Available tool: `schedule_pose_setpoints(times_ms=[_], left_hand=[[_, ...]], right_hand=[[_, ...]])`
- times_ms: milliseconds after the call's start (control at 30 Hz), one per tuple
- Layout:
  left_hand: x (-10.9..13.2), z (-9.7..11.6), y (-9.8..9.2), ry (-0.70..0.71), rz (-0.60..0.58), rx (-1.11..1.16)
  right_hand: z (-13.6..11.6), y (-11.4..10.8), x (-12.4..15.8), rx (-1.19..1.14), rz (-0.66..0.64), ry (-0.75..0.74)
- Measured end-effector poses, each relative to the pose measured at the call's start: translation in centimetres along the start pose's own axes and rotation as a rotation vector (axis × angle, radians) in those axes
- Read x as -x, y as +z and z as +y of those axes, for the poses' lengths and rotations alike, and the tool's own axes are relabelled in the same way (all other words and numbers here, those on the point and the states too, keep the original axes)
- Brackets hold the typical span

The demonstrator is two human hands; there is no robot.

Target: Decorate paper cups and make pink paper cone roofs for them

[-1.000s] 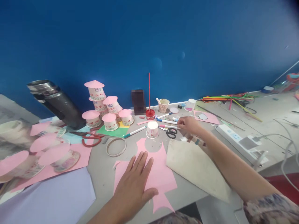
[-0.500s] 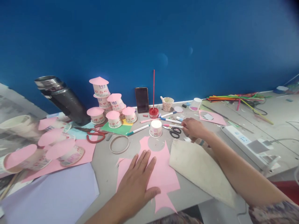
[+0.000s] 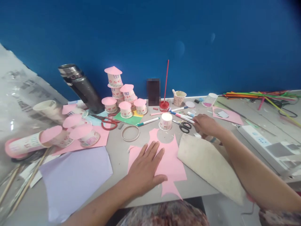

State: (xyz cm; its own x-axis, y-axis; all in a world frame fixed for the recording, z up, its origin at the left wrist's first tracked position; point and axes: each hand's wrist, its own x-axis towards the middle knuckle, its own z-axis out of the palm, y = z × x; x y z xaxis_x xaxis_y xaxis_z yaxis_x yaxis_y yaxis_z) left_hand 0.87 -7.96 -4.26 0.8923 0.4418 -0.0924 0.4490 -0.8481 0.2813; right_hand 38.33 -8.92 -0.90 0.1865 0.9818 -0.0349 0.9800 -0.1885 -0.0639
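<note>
My left hand (image 3: 148,169) lies flat with fingers spread on a sheet of pink paper (image 3: 170,166) that has curved cut-outs. My right hand (image 3: 207,126) is closed at the end of a white marker with a pink cap (image 3: 182,116), which lies close alongside a blue-capped marker; my fingertips are partly hidden. Just left of them are black-handled scissors (image 3: 185,126) and a small upright paper cup with drawings (image 3: 166,121). Below my right wrist rests a cream, felt-like piece (image 3: 207,163).
Paper-cup houses with pink cone roofs (image 3: 113,73) are stacked at the back left, by a dark thermos (image 3: 82,88). Red-handled scissors (image 3: 110,124), a tape roll (image 3: 130,133) and lilac paper (image 3: 77,179) lie left. A power strip (image 3: 261,147) is at right.
The view has swung left, so things appear further right. My right hand has moved the pink-capped marker slightly back, close to the blue-capped one. My left hand stays flat on the paper.
</note>
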Motion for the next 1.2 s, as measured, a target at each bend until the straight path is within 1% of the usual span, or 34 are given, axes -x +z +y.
schedule_pose_setpoints(times_ms=[67,100,167,233,300,367,400,467,533,600,633,700,767,833,900,967,1000,1067,1100,1133,1167,1200], left_hand=[[0.2,-0.1,-0.3,-0.006,0.004,0.063],[0.4,0.0,-0.7,-0.011,0.025,0.111],[0.8,0.2,-2.0,-0.033,0.116,0.234],[1.2,0.7,-4.0,-0.088,0.259,0.362],[1.2,1.4,-5.9,-0.102,0.383,0.437],[0.7,2.0,-7.2,-0.077,0.431,0.448],[0.4,2.2,-7.6,-0.076,0.444,0.443],[-0.4,2.4,-7.8,-0.108,0.419,0.409],[-0.9,2.5,-7.6,-0.149,0.336,0.359],[-1.1,2.5,-7.3,-0.160,0.241,0.343],[-1.1,2.6,-7.3,-0.155,0.209,0.362],[-0.9,2.9,-7.4,-0.136,0.178,0.457],[-0.8,3.4,-7.5,-0.105,0.158,0.581],[-0.7,3.9,-7.7,-0.087,0.145,0.654],[-0.5,4.2,-7.9,-0.090,0.136,0.653],[0.0,4.1,-8.1,-0.101,0.119,0.608],[0.5,3.8,-8.2,-0.103,0.110,0.582],[1.8,2.5,-8.4,-0.143,0.118,0.523],[2.6,1.5,-8.5,-0.194,0.154,0.496],[3.5,0.3,-8.6,-0.293,0.204,0.477],[4.5,-1.0,-8.6,-0.421,0.253,0.451],[5.4,-2.3,-8.6,-0.536,0.280,0.401]], right_hand=[[-0.2,-0.8,0.5,-0.028,0.029,-0.018],[-0.4,-1.5,0.9,-0.044,0.048,-0.020],[-1.2,-3.1,2.1,-0.084,0.086,-0.025],[-2.5,-4.9,3.8,-0.135,0.114,-0.062],[-4.2,-6.2,5.6,-0.252,0.073,-0.138],[-5.9,-6.8,7.2,-0.289,0.038,-0.260],[-6.6,-6.8,7.9,-0.289,0.030,-0.292],[-7.6,-6.5,8.9,-0.265,0.038,-0.338],[-8.2,-6.2,9.6,-0.260,0.050,-0.375],[-8.5,-6.1,10.1,-0.342,0.060,-0.417],[-8.7,-6.0,10.3,-0.430,0.067,-0.429],[-9.3,-5.9,10.4,-0.683,0.073,-0.430],[-10.4,-5.5,10.4,-0.972,0.024,-0.422],[-11.8,-4.6,10.3,-1.214,-0.042,-0.413],[-13.3,-3.5,10.2,-1.359,-0.069,-0.400],[-14.3,-2.7,10.2,-1.393,-0.115,-0.393],[-14.4,-2.5,10.1,-1.387,-0.135,-0.383],[-13.6,-2.8,9.8,-1.401,-0.086,-0.296],[-12.6,-3.2,9.5,-1.435,0.031,-0.207],[-11.4,-3.9,9.1,-1.491,0.162,-0.099],[-10.1,-4.6,8.6,-1.524,0.234,-0.051],[-8.8,-5.4,8.0,-1.550,0.275,-0.005]])
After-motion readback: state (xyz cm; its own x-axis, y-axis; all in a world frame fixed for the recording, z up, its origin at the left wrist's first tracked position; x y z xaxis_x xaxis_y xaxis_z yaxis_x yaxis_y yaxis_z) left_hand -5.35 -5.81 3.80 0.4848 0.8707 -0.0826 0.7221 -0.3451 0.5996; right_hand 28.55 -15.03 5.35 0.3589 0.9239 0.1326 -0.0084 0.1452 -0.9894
